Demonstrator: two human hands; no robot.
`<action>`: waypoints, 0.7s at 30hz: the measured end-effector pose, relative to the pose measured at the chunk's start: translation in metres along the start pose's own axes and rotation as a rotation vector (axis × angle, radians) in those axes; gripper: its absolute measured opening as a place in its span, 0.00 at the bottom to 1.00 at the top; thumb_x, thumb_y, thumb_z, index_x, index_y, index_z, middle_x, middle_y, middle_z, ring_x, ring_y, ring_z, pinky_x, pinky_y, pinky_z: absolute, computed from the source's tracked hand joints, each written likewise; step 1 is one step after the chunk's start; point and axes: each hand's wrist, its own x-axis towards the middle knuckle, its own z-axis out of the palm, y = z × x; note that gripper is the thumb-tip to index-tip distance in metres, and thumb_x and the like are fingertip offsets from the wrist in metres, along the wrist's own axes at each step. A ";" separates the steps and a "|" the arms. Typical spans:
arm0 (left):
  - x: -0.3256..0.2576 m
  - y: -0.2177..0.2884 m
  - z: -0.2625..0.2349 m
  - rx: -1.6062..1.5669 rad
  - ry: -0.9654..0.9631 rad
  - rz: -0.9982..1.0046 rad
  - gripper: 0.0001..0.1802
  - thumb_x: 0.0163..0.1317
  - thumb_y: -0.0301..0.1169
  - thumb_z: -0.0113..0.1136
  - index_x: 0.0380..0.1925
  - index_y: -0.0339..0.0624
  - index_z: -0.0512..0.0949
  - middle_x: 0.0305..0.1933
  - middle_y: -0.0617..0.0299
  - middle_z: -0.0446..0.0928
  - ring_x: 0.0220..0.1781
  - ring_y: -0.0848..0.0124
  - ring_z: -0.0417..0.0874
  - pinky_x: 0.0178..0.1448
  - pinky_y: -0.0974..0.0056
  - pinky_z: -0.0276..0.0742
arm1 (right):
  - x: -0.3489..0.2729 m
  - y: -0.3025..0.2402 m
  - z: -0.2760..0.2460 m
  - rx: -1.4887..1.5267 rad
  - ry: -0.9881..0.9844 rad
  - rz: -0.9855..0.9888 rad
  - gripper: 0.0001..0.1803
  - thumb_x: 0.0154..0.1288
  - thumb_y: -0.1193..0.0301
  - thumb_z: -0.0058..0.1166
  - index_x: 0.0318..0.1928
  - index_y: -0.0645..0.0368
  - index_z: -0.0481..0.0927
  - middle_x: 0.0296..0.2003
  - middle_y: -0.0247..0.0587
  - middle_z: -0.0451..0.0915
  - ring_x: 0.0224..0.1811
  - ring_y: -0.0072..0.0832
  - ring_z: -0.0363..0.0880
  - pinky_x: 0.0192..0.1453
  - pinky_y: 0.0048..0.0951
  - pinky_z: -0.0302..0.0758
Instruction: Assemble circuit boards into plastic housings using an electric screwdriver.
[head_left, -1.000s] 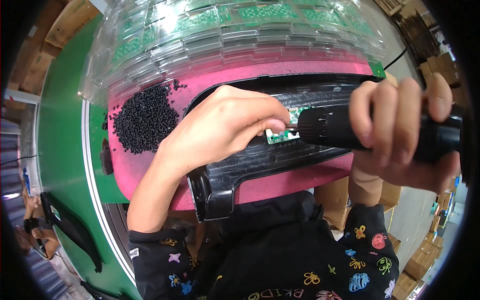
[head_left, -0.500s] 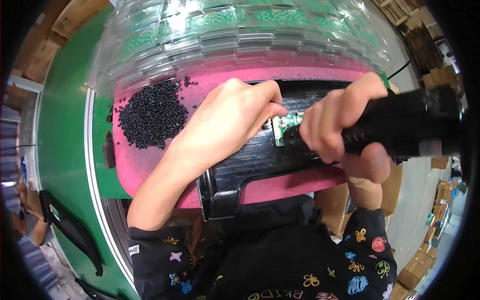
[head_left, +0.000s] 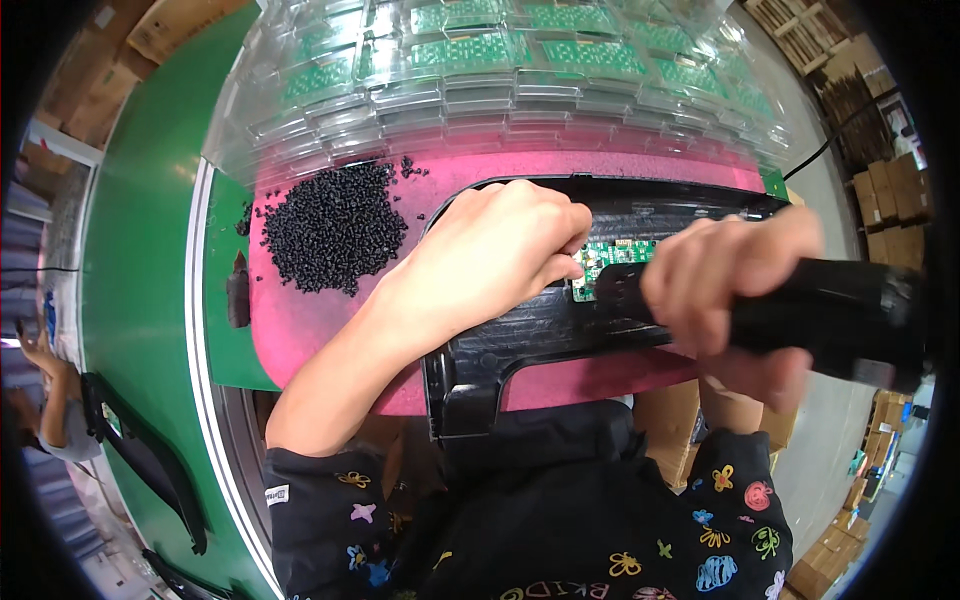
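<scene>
A long black plastic housing (head_left: 540,338) lies across the pink mat, with a green circuit board (head_left: 622,250) inside it. My right hand (head_left: 722,285) is wrapped round a black power screwdriver (head_left: 825,318); the hand is a little blurred. The tool's nose reaches over the front part of the board, and its tip is hard to make out. At the board's left end is my left hand (head_left: 495,250), its fingers curled and thumb and forefinger close together. Whatever they pinch, if anything, is hidden or too small to name.
Small black screws (head_left: 335,225) are heaped on the pink mat (head_left: 285,335) at left. Behind stand stacked clear plastic trays (head_left: 480,90) holding green boards. A dark slim object (head_left: 239,290) lies beside the mat on the green table (head_left: 140,250). Another person's hand (head_left: 38,350) shows far left.
The whole view has shifted, so the mat and housing appear farther right and lower. The screwdriver's rear end has swung toward me, while its nose stays over the board. My left hand keeps its place.
</scene>
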 end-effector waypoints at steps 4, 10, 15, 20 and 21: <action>0.004 0.001 0.001 -0.184 0.030 0.189 0.11 0.56 0.30 0.69 0.32 0.34 0.79 0.32 0.53 0.81 0.35 0.51 0.83 0.39 0.55 0.78 | 0.005 -0.022 -0.002 0.043 0.154 -0.129 0.23 0.61 0.51 0.64 0.46 0.48 0.69 0.19 0.22 0.74 0.15 0.14 0.71 0.27 0.21 0.71; 0.003 0.007 0.006 -0.169 0.104 0.233 0.11 0.52 0.27 0.72 0.33 0.35 0.80 0.32 0.57 0.82 0.31 0.58 0.83 0.33 0.60 0.77 | 0.002 -0.028 -0.012 0.087 0.088 -0.180 0.23 0.62 0.51 0.63 0.47 0.49 0.69 0.21 0.23 0.76 0.17 0.14 0.73 0.29 0.20 0.72; 0.005 0.018 0.006 -0.258 0.089 0.221 0.16 0.48 0.27 0.75 0.37 0.37 0.81 0.32 0.59 0.82 0.29 0.63 0.82 0.32 0.62 0.77 | -0.007 -0.038 -0.017 0.099 0.103 -0.191 0.24 0.62 0.51 0.62 0.49 0.51 0.69 0.21 0.24 0.76 0.18 0.15 0.73 0.29 0.21 0.72; 0.003 0.017 0.010 -0.099 0.101 0.196 0.21 0.49 0.29 0.76 0.44 0.38 0.80 0.41 0.59 0.81 0.33 0.65 0.82 0.37 0.63 0.80 | -0.021 -0.046 -0.032 -0.240 0.261 -0.002 0.24 0.67 0.50 0.55 0.49 0.55 0.68 0.20 0.27 0.69 0.15 0.17 0.63 0.26 0.25 0.65; 0.003 0.017 0.009 -0.036 0.063 0.182 0.21 0.50 0.30 0.74 0.44 0.39 0.79 0.43 0.58 0.81 0.37 0.61 0.83 0.41 0.61 0.81 | -0.023 -0.043 -0.036 -0.237 0.263 0.012 0.24 0.67 0.50 0.54 0.49 0.55 0.68 0.20 0.27 0.68 0.15 0.17 0.61 0.25 0.25 0.65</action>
